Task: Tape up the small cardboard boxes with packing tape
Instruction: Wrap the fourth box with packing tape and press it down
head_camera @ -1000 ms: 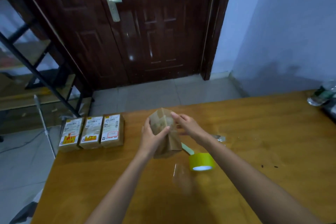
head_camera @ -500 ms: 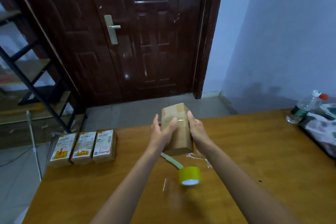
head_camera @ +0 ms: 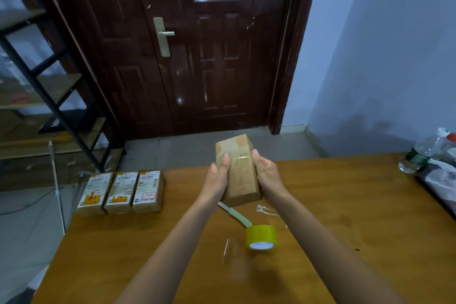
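Note:
I hold a small brown cardboard box (head_camera: 240, 175) upright above the wooden table (head_camera: 345, 205). My left hand (head_camera: 217, 177) grips its left side and my right hand (head_camera: 266, 175) grips its right side, thumbs on the front face. A shiny strip of clear tape runs across that face. A yellow-green roll of packing tape (head_camera: 261, 237) lies on the table just below the box, with a pale green utility knife (head_camera: 234, 213) beside it. Three more small boxes with shipping labels (head_camera: 122, 191) lie side by side near the table's far left edge.
A plastic water bottle (head_camera: 422, 153) and a dark tray with plastic wrapping (head_camera: 441, 177) sit at the table's right edge. A crumpled scrap of clear tape (head_camera: 267, 210) lies near the box. Beyond the table are a dark wooden door (head_camera: 209, 57) and a black shelf frame (head_camera: 49, 86).
Both hands lifted the box and turned it upright, shifting from pressing its top to gripping its two sides. The view tilted upward.

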